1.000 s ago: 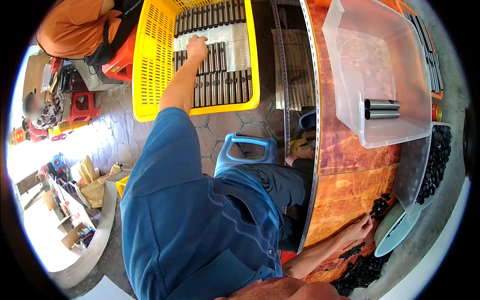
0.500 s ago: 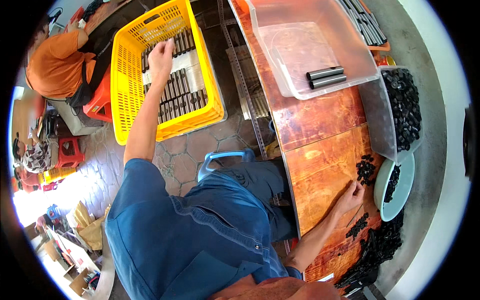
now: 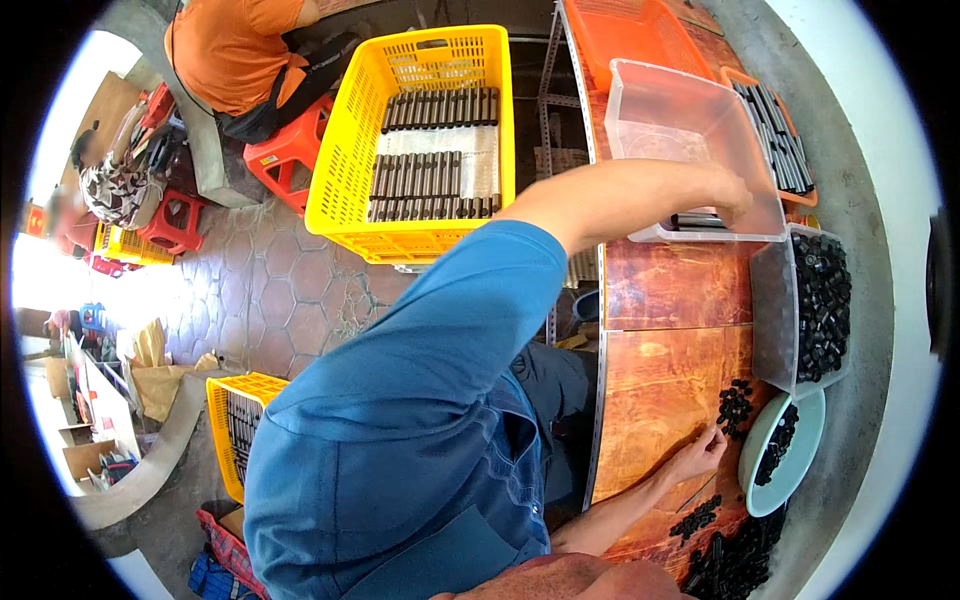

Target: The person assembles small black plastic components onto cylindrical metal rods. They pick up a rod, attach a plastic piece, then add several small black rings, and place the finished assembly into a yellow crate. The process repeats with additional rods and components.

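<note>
The left hand [image 3: 725, 195] reaches into the clear plastic bin [image 3: 690, 125] at the far end of the surface [image 3: 665, 290], its fingers curled down around dark metal tubes [image 3: 700, 221] lying along the bin's near wall; whether they actually clasp a tube or merely rest on it cannot be told. The blue-sleeved arm stretches out from the body across the surface's left edge to get there.

The right hand [image 3: 697, 457] lies on the near part of the surface, fingers narrowed to a pinch and pointing at a small cluster of black caps [image 3: 737, 405], the fingertips just beside it; what they pinch, if anything, is too small to make out. Just right of the cluster, at the surface's right edge, stands a pale green bowl [image 3: 762, 490] with more black caps in it, and above it a clear box [image 3: 770, 310] filled with the same caps. More black caps are heaped at the near right corner.

Beyond the clear bin sits an orange crate [image 3: 640, 30], and at its right an orange tray of grey tubes [image 3: 778, 140]. On the floor left of the surface, a yellow crate [image 3: 350, 160] holds rows of dark tubes. A person in an orange shirt [image 3: 240, 50] sits beside it on a red stool [image 3: 285, 155].
</note>
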`<state>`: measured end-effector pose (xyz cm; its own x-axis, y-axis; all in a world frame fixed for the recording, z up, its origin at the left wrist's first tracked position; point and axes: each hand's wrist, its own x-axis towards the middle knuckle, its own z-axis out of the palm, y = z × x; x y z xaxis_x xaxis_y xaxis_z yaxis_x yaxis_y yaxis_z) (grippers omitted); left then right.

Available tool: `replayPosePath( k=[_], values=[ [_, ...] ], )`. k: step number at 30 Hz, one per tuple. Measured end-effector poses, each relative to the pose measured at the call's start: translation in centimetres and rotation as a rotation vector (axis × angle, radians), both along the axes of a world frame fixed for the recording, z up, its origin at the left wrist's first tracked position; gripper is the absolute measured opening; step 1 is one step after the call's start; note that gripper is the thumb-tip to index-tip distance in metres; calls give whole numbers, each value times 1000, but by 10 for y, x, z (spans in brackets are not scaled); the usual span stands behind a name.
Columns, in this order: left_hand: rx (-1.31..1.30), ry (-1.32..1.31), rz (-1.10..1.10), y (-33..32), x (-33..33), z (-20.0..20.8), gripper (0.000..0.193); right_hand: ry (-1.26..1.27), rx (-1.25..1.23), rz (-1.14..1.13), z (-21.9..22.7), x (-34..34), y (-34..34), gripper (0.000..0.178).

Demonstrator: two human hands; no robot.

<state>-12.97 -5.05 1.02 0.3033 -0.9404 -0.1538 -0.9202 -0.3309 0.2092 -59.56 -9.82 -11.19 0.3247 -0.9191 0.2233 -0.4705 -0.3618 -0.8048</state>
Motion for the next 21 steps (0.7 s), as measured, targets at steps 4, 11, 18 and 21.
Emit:
replayPosePath(
  k=[4, 11, 18, 21],
  values=[
    [110, -99, -75, -12, 3, -32, 36, -80, 18, 7, -13, -7, -7, 25],
    [248, -4, -23, -4, 6, -38, 38, -65, 11, -29, 3, -4, 5, 22],
    [-226, -132, 149, 23, 15, -27, 39, -114, -61, -9, 7, 6, 8, 18],
    [-592, -71, 303, 31, 14, 14, 41, -117, -47, -33, 11, 15, 13, 16]
  ],
)
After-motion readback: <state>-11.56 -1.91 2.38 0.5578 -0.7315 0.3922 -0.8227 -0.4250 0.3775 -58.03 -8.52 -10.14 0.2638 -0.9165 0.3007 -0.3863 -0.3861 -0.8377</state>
